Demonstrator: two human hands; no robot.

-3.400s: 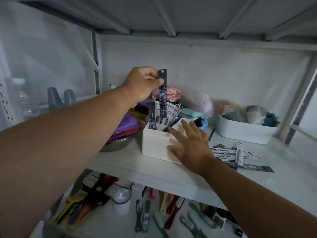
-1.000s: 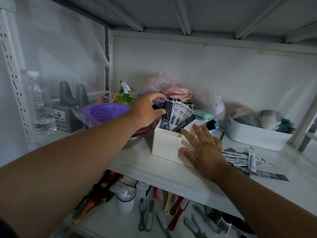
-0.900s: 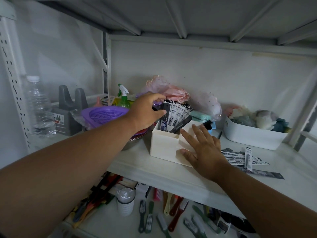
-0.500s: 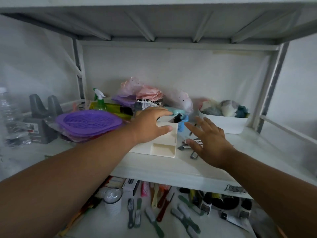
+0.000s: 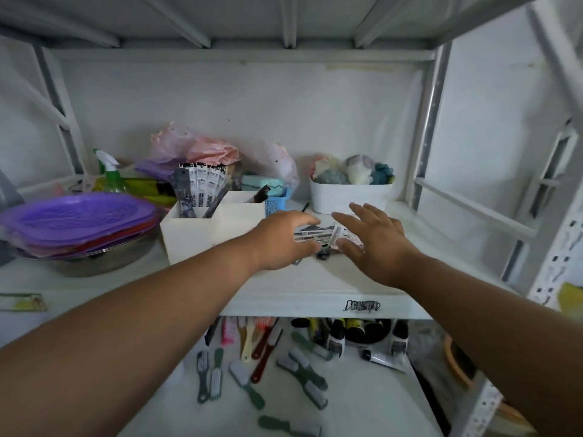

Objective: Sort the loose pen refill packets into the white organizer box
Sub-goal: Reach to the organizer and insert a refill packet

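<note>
While both hands converge on the shelf (image 5: 315,288) at mid-frame, the loose pen refill packets (image 5: 318,236) lie in a flat, overlapping heap between them, just right of the white organizer box (image 5: 202,233).

Left hand (image 5: 284,239): fingers curved over the heap's left edge, thumb low near the shelf. Whether it already pinches a packet, cannot tell; the fingertips hide the contact.

Right hand (image 5: 375,244): fingers spread and straight, hovering at the heap's right edge, holding nothing.

Sorted packets (image 5: 202,187) stand upright in the box's left compartment, upper left of centre.

Handling judgement: the packets look thin, light and glossy. They are likely slippery against each other and prone to fanning or sliding when one is lifted. They are flexible along their length, so they should bend rather than break. Best hold is probably a pinch at one narrow end or across the width, peeling the top packet off while the other hand steadies the pile.
</note>
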